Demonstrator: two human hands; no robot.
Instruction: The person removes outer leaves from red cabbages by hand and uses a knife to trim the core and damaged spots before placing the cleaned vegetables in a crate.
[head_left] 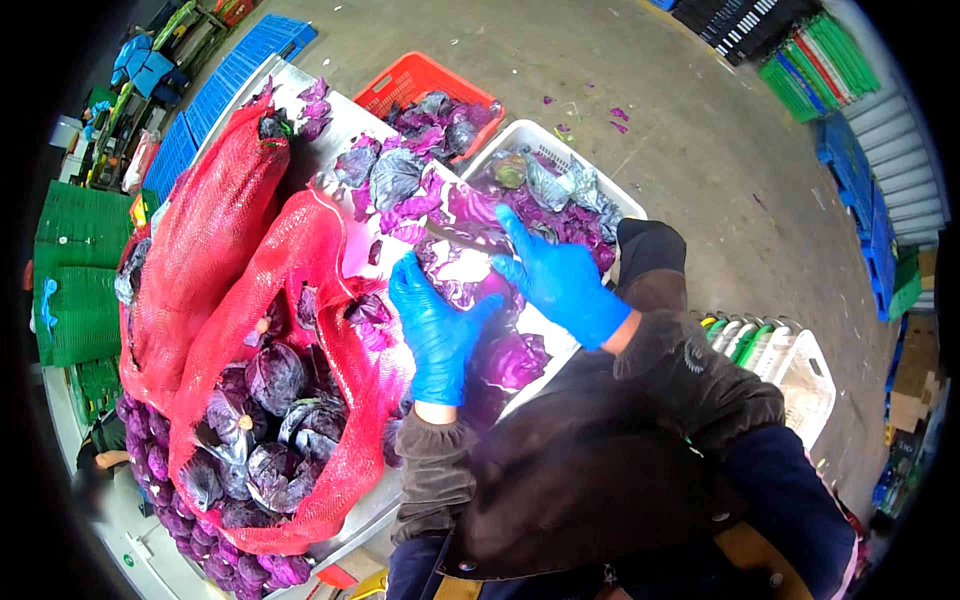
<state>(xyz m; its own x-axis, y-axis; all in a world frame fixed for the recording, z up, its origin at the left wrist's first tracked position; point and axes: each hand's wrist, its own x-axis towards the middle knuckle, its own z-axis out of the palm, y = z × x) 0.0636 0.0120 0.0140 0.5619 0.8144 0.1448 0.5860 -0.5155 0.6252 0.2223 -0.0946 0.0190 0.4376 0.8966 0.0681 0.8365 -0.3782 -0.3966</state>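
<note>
Both of my hands wear blue gloves. My right hand [565,280] is closed at the near end of a knife [468,238], its index finger stretched forward; the handle is hidden in the glove. The blade points left over bright purple-and-white red cabbage leaves [478,205] on the white table. My left hand [438,330] is open just left of the knife, fingers forward and thumb spread, beside overexposed cabbage pieces [460,268]. Whether it touches them, I cannot tell. A peeled red cabbage [515,360] lies below my right hand, near the table's edge.
On the left, an open red mesh sack [330,400] holds several dark cabbages [275,378]; a full sack [205,260] lies beyond. Outer leaves fill a red crate [415,70] and a white crate [630,200]. Another white basket [805,385] stands right. Purple scraps [619,120] dot the floor.
</note>
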